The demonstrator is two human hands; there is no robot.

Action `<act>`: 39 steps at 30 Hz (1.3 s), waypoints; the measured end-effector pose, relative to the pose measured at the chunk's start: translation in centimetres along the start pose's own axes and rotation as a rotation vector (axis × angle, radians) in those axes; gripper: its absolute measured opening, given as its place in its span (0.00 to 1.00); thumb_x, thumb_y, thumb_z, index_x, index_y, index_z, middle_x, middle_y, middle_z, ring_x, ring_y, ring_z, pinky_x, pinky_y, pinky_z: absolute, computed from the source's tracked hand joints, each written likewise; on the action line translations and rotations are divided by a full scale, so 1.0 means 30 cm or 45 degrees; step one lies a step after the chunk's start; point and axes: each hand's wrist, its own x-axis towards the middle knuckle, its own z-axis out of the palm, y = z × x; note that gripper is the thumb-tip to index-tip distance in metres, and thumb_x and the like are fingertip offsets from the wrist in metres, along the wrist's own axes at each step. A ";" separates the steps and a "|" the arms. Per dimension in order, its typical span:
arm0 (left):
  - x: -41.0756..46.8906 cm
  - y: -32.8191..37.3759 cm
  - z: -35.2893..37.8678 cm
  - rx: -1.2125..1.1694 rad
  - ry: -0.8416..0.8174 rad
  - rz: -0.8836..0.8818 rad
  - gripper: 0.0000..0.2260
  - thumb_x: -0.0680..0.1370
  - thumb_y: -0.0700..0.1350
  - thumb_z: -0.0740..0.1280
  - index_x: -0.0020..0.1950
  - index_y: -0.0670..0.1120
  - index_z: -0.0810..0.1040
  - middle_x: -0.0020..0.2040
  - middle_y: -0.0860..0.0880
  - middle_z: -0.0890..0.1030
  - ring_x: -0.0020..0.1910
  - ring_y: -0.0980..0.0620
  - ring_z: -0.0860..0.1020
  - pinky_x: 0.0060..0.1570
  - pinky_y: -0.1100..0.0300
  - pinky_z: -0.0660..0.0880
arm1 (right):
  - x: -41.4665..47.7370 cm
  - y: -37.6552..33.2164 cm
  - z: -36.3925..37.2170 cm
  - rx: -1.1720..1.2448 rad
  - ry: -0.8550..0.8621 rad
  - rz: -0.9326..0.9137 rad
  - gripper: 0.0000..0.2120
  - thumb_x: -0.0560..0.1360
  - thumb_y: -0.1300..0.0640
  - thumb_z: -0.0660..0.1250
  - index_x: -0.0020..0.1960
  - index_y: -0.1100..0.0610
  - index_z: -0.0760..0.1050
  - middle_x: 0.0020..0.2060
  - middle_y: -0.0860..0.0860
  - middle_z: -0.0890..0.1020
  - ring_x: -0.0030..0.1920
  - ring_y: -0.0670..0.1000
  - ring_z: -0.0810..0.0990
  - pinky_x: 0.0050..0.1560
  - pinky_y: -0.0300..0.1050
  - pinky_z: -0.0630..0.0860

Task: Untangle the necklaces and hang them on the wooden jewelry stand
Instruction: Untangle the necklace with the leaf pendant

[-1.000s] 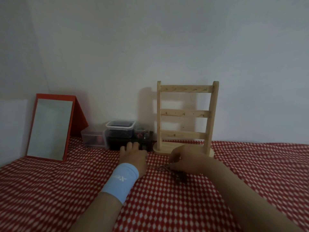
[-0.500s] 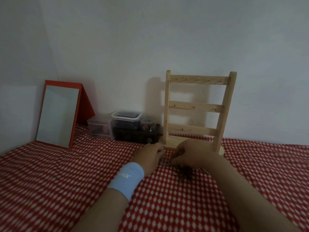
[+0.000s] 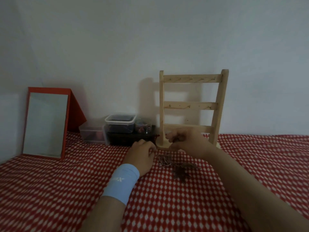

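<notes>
Overhead and behind, a plain pale wall (image 3: 150, 39) is seen, and below it a table is covered by a red cloth (image 3: 50, 190) patterned with small white checks. Against the wall, right of centre, a wooden jewelry stand (image 3: 190, 105) is set upright; three cross rails are fitted between its two posts, and small pegs are seen on the upper two rails. No chain is seen hanging on them. At far left a mirror (image 3: 46, 124) in a red frame is leaned back on its prop. Between mirror and stand, a few small containers (image 3: 119, 123) are grouped by the wall.

Two bare forearms are stretched in from the bottom edge. The left hand (image 3: 142, 154), above a light blue wristband (image 3: 121, 183), is laid on the cloth with fingers curled under, just left of the tangle; what is gripped, if anything, cannot be told. The right hand (image 3: 187, 139) is raised before the stand's base, its fingers drawn together as in a pinch, but it is blurred, so a held strand cannot be confirmed.

The necklaces (image 3: 173, 166) are heaped in a knot on the cloth between the hands.
</notes>
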 end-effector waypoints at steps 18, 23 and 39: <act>-0.004 0.101 -0.067 -0.231 -0.445 -0.079 0.07 0.78 0.47 0.63 0.45 0.47 0.78 0.44 0.52 0.79 0.43 0.56 0.76 0.44 0.62 0.72 | 0.014 -0.065 -0.030 1.173 0.187 0.076 0.18 0.78 0.75 0.57 0.56 0.58 0.80 0.37 0.51 0.73 0.30 0.48 0.70 0.28 0.42 0.71; 0.025 0.080 -0.139 -0.140 -0.325 -0.083 0.05 0.78 0.47 0.62 0.47 0.50 0.78 0.46 0.52 0.79 0.46 0.55 0.78 0.49 0.59 0.75 | -0.010 -0.075 -0.060 0.602 0.136 0.002 0.14 0.79 0.70 0.62 0.51 0.56 0.82 0.39 0.47 0.79 0.27 0.41 0.73 0.28 0.35 0.70; 0.048 0.077 -0.024 -0.209 -0.166 0.134 0.06 0.77 0.44 0.69 0.52 0.53 0.76 0.43 0.60 0.72 0.38 0.64 0.71 0.35 0.75 0.67 | -0.002 0.044 -0.034 -0.794 -0.183 0.202 0.16 0.78 0.40 0.66 0.47 0.49 0.86 0.41 0.43 0.85 0.42 0.42 0.80 0.45 0.40 0.80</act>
